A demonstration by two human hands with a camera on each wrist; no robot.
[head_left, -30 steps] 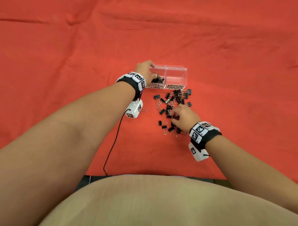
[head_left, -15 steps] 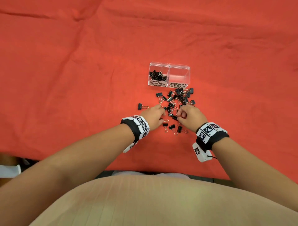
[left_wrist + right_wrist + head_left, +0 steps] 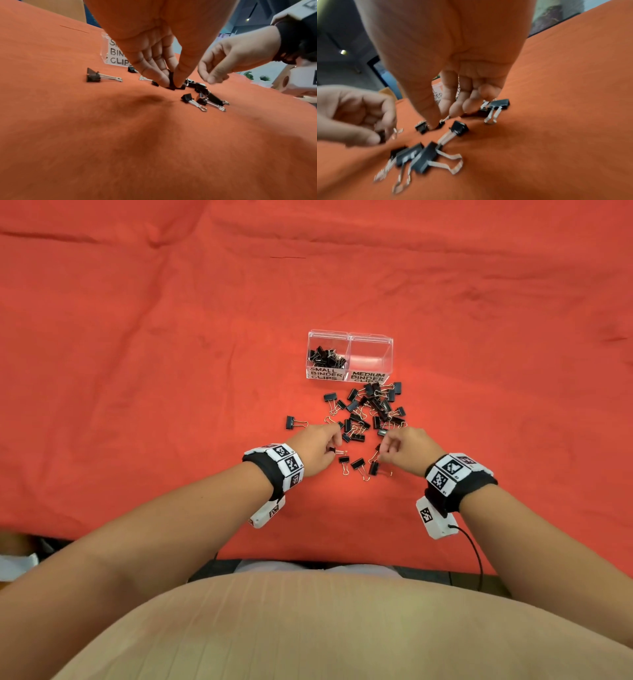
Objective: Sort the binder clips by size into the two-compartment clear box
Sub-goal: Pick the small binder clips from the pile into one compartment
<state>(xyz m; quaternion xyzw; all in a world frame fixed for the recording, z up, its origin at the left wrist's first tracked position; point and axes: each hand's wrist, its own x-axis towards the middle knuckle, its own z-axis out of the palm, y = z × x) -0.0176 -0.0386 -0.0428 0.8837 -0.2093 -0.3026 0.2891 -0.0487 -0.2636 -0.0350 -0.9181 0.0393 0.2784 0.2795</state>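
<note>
The clear two-compartment box (image 3: pixel 350 337) stands on the red cloth. Its left half, labelled small, holds several black clips (image 3: pixel 325 356); its right half, labelled medium, looks empty. A heap of black binder clips (image 3: pixel 371 410) lies just in front of it. At the heap's near edge my left hand (image 3: pixel 337 448) pinches a small black clip (image 3: pixel 171 81) between thumb and fingers, low on the cloth. My right hand (image 3: pixel 382 453) is a hand's width to the right, fingers curled, thumb and forefinger closing on a small clip (image 3: pixel 441 123).
One larger clip (image 3: pixel 294 422) lies alone left of the heap. A few clips (image 3: pixel 358 465) sit between my hands. The table's front edge (image 3: pixel 308 561) runs close to my body, and a black cable (image 3: pixel 476 553) hangs from the right wrist camera.
My left hand came back from the box's small compartment to the heap and has taken a small clip. The right hand stayed at the heap's near edge, shifting slightly right.
</note>
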